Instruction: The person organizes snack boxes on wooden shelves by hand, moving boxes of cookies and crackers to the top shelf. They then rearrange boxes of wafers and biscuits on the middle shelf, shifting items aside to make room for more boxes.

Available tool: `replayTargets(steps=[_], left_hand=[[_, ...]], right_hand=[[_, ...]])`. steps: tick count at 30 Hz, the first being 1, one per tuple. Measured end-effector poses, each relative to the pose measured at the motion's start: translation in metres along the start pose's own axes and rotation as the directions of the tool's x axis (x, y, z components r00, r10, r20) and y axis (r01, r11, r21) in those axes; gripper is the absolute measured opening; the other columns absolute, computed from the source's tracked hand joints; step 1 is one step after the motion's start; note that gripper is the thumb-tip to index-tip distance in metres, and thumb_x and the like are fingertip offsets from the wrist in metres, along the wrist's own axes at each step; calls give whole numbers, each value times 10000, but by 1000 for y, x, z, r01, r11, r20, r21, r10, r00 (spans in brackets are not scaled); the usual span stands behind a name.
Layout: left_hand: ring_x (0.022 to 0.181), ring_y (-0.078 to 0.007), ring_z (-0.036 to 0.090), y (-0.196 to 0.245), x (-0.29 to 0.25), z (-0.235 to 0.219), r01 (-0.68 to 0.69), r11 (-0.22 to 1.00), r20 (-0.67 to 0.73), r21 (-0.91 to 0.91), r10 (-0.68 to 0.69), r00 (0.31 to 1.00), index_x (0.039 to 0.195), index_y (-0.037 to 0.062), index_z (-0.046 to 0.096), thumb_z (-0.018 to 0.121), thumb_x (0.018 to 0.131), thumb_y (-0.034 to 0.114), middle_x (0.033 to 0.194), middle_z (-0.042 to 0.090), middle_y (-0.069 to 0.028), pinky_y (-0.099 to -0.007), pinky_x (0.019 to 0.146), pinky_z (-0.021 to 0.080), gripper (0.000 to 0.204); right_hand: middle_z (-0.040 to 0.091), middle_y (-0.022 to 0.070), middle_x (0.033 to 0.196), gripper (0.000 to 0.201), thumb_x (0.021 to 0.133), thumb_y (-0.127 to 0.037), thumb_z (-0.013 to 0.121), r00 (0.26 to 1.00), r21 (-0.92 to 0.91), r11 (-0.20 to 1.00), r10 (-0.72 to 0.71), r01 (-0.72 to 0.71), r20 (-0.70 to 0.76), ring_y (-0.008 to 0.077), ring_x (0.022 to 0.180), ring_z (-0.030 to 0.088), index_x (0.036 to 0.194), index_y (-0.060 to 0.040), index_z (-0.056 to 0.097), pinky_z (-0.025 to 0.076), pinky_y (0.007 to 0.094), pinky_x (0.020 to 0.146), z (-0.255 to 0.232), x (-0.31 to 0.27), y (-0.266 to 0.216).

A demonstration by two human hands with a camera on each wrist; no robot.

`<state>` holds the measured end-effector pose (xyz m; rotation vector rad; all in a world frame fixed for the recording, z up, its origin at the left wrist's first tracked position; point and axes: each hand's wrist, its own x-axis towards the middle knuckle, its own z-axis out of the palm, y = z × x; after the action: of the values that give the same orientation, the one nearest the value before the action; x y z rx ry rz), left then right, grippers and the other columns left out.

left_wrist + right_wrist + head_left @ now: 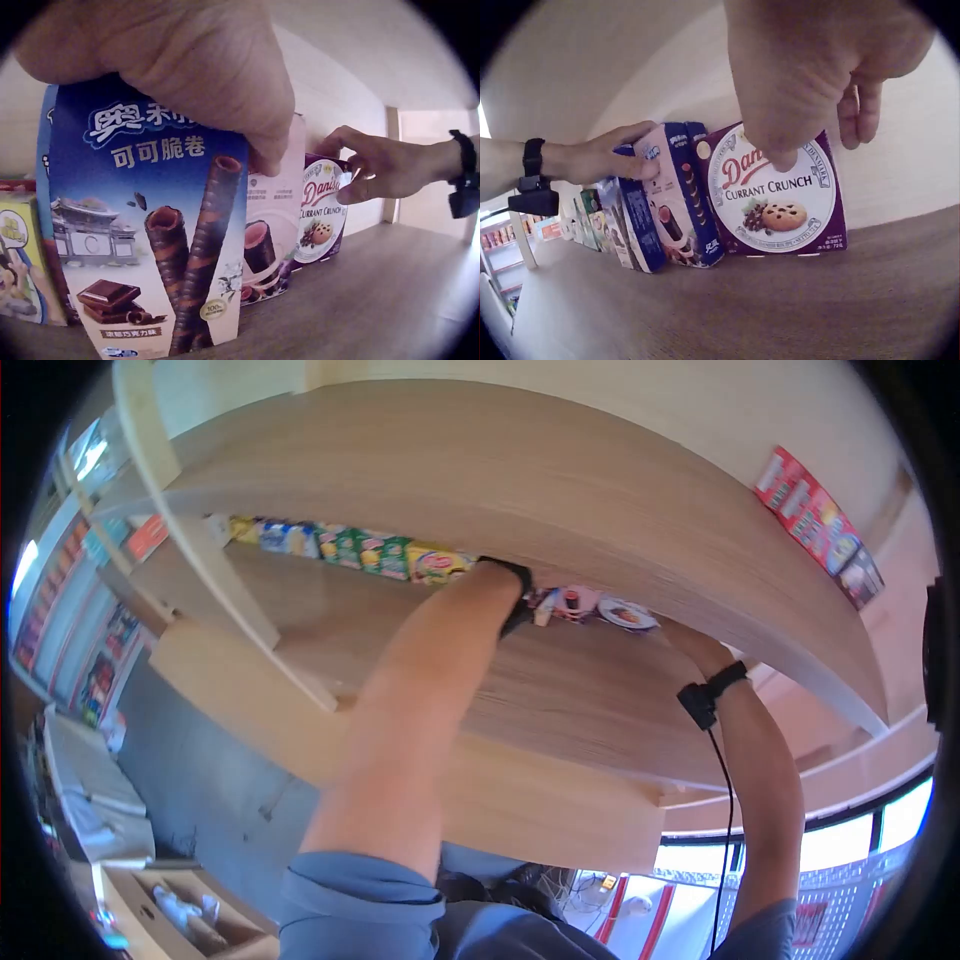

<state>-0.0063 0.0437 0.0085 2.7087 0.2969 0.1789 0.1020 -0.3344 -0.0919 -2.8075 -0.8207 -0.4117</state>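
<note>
My left hand (pixel 611 154) grips the top of a pink wafer roll box (pixel 671 191), thumb on its printed face. In the left wrist view, a blue wafer roll box (pixel 142 180) stands upright directly below that hand, beside the pink one. My right hand (pixel 379 161) pinches the top of a purple and white Danisa currant crunch cookie box (pixel 780 199), its thumb over the front. That cookie box stands on the shelf at the right end of the row, next to the wafer roll boxes. In the head view the left hand is mostly hidden beyond its forearm.
Yellow, green and blue snack boxes (pixel 365 550) continue the row leftward on the wooden shelf (pixel 600 690). An upper shelf board (pixel 480 450) hangs low over both arms. A pale upright post (pixel 225 585) stands at the left. A cable (pixel 728 810) runs down from the right wrist.
</note>
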Motion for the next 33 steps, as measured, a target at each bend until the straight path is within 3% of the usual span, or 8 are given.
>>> replayTargets(steps=[7, 11, 14, 18, 24, 28, 30, 33], left_hand=[[1480, -374, 429, 11, 12, 6, -156, 988, 52, 9, 155, 986, 1556, 109, 491, 655, 921, 687, 1613, 464, -194, -455, 1237, 328, 874], [1476, -375, 433, 16, 8, 10, -226, 974, 48, 34, 224, 973, 1554, 107, 492, 654, 922, 686, 1610, 467, -196, -456, 1235, 332, 872], [1473, -376, 437, 22, 7, 12, -305, 950, 35, 62, 303, 952, 1553, 105, 493, 653, 922, 685, 1607, 470, -197, -456, 1233, 334, 871], [1470, -377, 441, 23, 4, 16, -411, 905, 38, 106, 409, 912, 1551, 103, 494, 652, 924, 684, 1604, 473, -198, -457, 1231, 338, 870], [1465, -378, 448, 17, -9, 23, -489, 853, 73, 181, 484, 872, 1548, 99, 495, 650, 925, 682, 1600, 479, -200, -457, 1228, 343, 867], [1437, -404, 476, 26, -31, 14, -446, 883, 67, 147, 441, 895, 1535, 77, 496, 651, 929, 667, 1567, 503, -222, -477, 1209, 370, 860], [1426, -414, 486, 28, -36, 13, -433, 862, 60, 264, 433, 899, 1532, 68, 494, 667, 917, 661, 1552, 511, -236, -488, 1203, 376, 871], [1399, -435, 503, 27, -51, 13, -452, 818, 19, 357, 477, 879, 1496, 50, 509, 708, 891, 641, 1506, 538, -259, -504, 1187, 388, 869]], right_hand=[[640, 270, 1312, 535, 889, -299, 799, 976, 29, 998, 53, -61, 213, 453, 1242, 604, 1311, -28, 612, 486, 502, 1057, -96, -63, -114], [681, 181, 1189, 587, 836, -326, 835, 995, -175, 980, -81, 89, 54, 392, 1013, 711, 1304, -79, 581, 559, 507, 873, -109, -116, -108], [666, 172, 1091, 531, 837, -299, 835, 983, -135, 987, -69, 93, 168, 375, 925, 725, 1217, -85, 533, 580, 481, 749, -136, -159, -105], [660, 148, 1074, 496, 842, -297, 826, 986, -51, 996, -71, 80, 150, 365, 924, 719, 1198, -92, 549, 580, 465, 746, -168, -213, -101], [650, 110, 985, 419, 873, -318, 803, 963, -13, 964, -263, 265, 58, 349, 906, 705, 1151, -92, 585, 575, 441, 736, -242, -273, -120], [666, 119, 1004, 413, 837, -189, 848, 974, 192, 956, -211, 223, -77, 252, 891, 714, 1175, -55, 653, 580, 379, 713, -307, -283, -130], [703, 116, 1041, 539, 830, -279, 893, 958, 405, 889, -114, 216, -262, 247, 995, 721, 1248, -39, 651, 579, 359, 803, -322, -281, -119], [702, 90, 1149, 560, 929, -331, 814, 844, 470, 817, -38, 335, -535, 197, 1026, 702, 1369, -44, 619, 582, 331, 826, -350, -257, -112]])
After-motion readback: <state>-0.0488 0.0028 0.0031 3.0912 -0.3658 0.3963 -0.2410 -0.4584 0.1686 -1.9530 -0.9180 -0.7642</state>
